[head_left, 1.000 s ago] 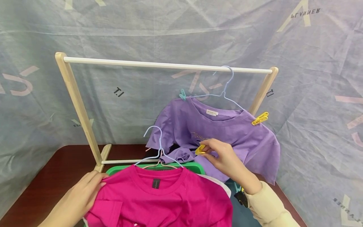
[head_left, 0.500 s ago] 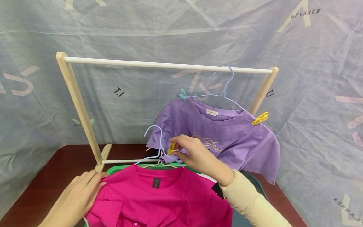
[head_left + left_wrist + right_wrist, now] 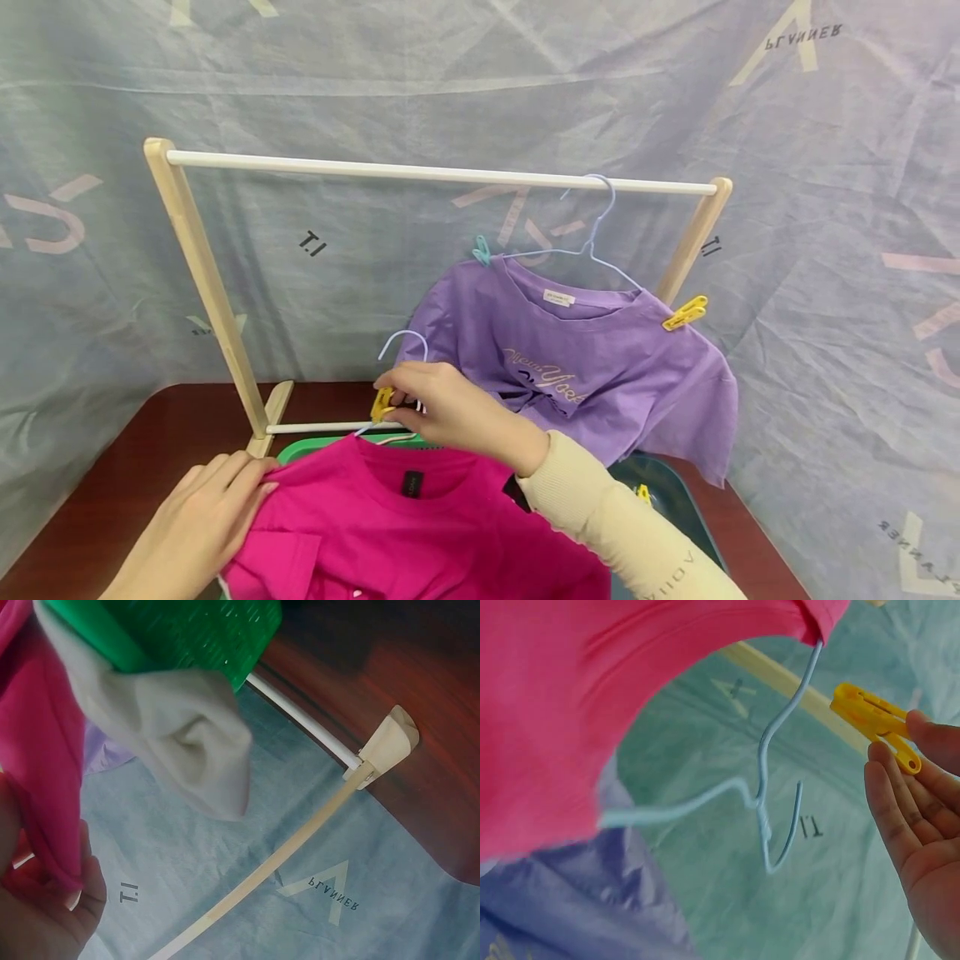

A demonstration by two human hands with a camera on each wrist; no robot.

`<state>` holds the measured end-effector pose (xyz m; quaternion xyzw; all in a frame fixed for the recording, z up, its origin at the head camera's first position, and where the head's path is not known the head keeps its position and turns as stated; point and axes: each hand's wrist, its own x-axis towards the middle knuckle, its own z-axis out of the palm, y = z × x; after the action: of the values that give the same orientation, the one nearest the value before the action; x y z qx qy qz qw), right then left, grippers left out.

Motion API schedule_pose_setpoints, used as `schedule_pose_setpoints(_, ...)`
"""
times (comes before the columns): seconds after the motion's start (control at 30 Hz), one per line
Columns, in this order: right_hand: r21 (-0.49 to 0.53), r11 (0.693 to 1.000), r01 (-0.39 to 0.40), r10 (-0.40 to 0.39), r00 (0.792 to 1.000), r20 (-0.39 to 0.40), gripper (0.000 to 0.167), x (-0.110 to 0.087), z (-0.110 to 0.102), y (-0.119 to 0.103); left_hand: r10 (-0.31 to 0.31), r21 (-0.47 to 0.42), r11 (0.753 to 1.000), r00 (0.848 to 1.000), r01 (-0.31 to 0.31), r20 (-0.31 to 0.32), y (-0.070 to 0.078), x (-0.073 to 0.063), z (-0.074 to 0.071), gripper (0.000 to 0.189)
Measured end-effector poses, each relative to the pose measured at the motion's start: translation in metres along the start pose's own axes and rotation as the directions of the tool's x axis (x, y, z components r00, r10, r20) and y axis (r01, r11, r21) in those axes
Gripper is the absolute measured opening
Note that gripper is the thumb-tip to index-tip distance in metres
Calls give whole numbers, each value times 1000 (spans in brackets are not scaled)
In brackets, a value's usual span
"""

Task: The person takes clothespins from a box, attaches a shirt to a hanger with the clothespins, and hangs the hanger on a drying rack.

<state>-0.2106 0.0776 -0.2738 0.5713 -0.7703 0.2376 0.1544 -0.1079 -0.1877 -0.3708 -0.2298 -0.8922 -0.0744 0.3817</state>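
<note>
My right hand (image 3: 450, 408) pinches a yellow clothespin (image 3: 382, 404) between thumb and fingers, just above the collar of a magenta T-shirt (image 3: 390, 533). In the right wrist view the clothespin (image 3: 870, 718) hangs apart from the shirt, near the wire hanger (image 3: 762, 776). That light blue hanger runs inside the shirt's neck, its hook (image 3: 405, 335) standing free of the rail. With thumb and fingers my left hand (image 3: 202, 517) grips the shirt at its left shoulder. The left wrist view shows the magenta cloth (image 3: 49, 750) held between fingers and thumb.
A wooden rack with a white rail (image 3: 375, 169) stands behind. From it hangs a purple T-shirt (image 3: 570, 350), with a teal clothespin (image 3: 482, 250) and a yellow one at its shoulders. A green basket (image 3: 300, 448) holds white cloth (image 3: 187, 735). A dark blue bin (image 3: 675, 483) sits at right.
My right hand has moved left with the yellow clothespin, from in front of the purple shirt to over the magenta shirt's collar. My left hand keeps its grip in place.
</note>
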Motion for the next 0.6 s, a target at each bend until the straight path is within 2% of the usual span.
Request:
schedule_pose_setpoints(0.3,-81,996,-23,32,993,110,18,27,16,-13,-20,0,1000,1000,20,16,-1,-3,0,51)
schedule_pose_setpoints(0.47,-132,991,11,8,989,148,14,33,24,-19,-18,3,1000,1000,18,12,-1,-3,0,50)
schedule_pose_setpoints(0.6,-123,992,42,-19,982,186,13,37,26,-24,-7,-2,1000,1000,7,-13,-1,-2,0,49)
